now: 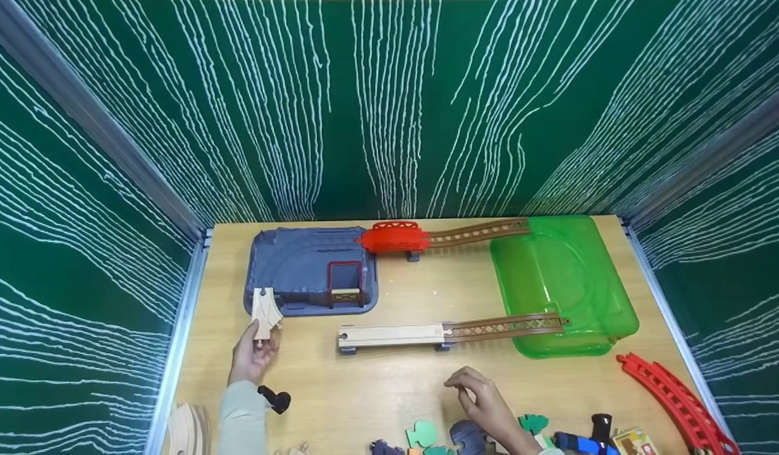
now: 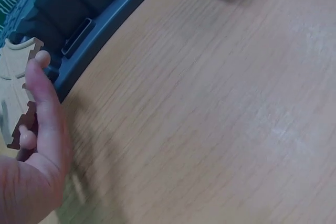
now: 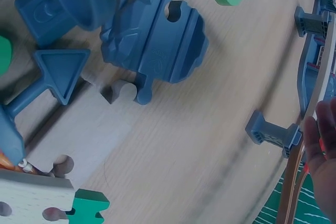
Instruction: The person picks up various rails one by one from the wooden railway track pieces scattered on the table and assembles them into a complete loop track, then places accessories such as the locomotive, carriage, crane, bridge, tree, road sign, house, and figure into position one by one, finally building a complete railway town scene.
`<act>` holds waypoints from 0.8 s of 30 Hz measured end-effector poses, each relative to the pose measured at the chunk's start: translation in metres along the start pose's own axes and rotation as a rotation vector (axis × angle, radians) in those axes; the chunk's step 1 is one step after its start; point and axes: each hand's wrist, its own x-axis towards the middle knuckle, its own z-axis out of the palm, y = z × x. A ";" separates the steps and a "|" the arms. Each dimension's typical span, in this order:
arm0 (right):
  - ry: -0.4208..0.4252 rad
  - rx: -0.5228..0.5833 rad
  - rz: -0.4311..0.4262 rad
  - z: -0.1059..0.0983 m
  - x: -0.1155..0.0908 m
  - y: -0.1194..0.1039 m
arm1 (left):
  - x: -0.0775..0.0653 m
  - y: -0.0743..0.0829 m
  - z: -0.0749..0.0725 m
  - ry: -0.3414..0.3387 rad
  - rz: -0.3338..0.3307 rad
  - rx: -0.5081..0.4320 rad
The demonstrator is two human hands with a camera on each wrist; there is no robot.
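"Fingers (image 1: 468,377) of the right hand (image 1: 484,399) bend loosely over the pale wood-grain table (image 1: 351,385), part-way open, with nothing visible in them. Near the wrist lie loose toys, including a flat light-green piece (image 1: 421,434). Off to the right is a curved red plastic track (image 1: 674,398)."

"And the left hand (image 1: 253,355)?"

"Slightly farther away. Its thumb and fingers close on the edges of a pale wooden forked track piece (image 1: 263,313). Beside its pale sleeve (image 1: 243,417) lies a small black piece (image 1: 277,400)."

"Where exactly is that forked piece?"

"Its far end overlaps, as seen from above, the near left corner of a grey-blue plastic base (image 1: 294,272). I cannot tell whether they are joined."

"What else is there?"

"Midway, a straight pale wooden track (image 1: 392,335) meets a brown track (image 1: 503,325) reaching a see-through green plastic box (image 1: 528,284). Farther back, a red plastic bridge (image 1: 396,238) stands between the base and a second brown track (image 1: 478,234)."

"Behind everything?"

"Dark green walls (image 1: 339,126) with wavy white lines."
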 end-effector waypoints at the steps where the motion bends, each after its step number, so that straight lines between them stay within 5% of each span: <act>1: -0.003 0.003 0.003 0.000 0.000 0.000 | 0.002 -0.001 -0.002 0.000 0.000 0.014; 8: 0.005 -0.008 0.046 -0.002 0.007 0.008 | 0.015 -0.007 -0.019 -0.010 0.029 0.203; 18: 0.019 0.000 0.085 0.002 0.028 0.019 | -0.029 0.005 -0.014 -0.069 0.119 0.446; 24: 0.077 -0.015 0.136 -0.001 0.040 0.018 | -0.036 -0.007 0.009 -0.109 0.200 0.560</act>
